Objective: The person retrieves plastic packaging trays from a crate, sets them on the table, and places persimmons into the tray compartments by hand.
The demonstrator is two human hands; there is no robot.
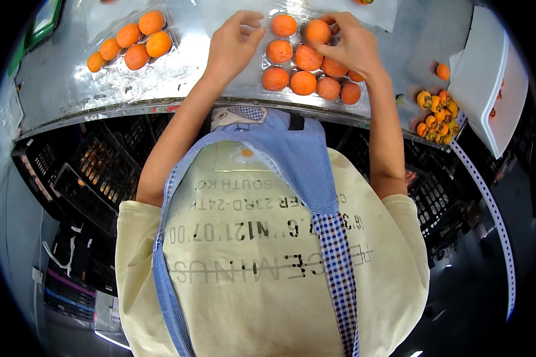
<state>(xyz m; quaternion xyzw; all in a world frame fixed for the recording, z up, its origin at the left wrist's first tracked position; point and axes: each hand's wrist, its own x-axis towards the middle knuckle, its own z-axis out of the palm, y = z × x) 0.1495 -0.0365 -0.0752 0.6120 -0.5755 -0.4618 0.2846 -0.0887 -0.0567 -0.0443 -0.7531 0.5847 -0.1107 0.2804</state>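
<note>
A clear plastic tray (267,66) on the metal table holds several orange persimmons (304,83) in rows. My right hand (354,44) is over the tray's far right part, thumb and fingers closed around one persimmon (317,31), slightly blurred. The hand hides part of the fruit beneath it. Just left of the tray, my left hand (237,46) hovers with fingers loosely bent and apart, nothing between them.
On the left lies another clear tray with several persimmons (136,56). A heap of small persimmons (439,118) sits at the table's right edge, near a white foam box (485,77). Black crates (98,160) stand below the metal table (190,71).
</note>
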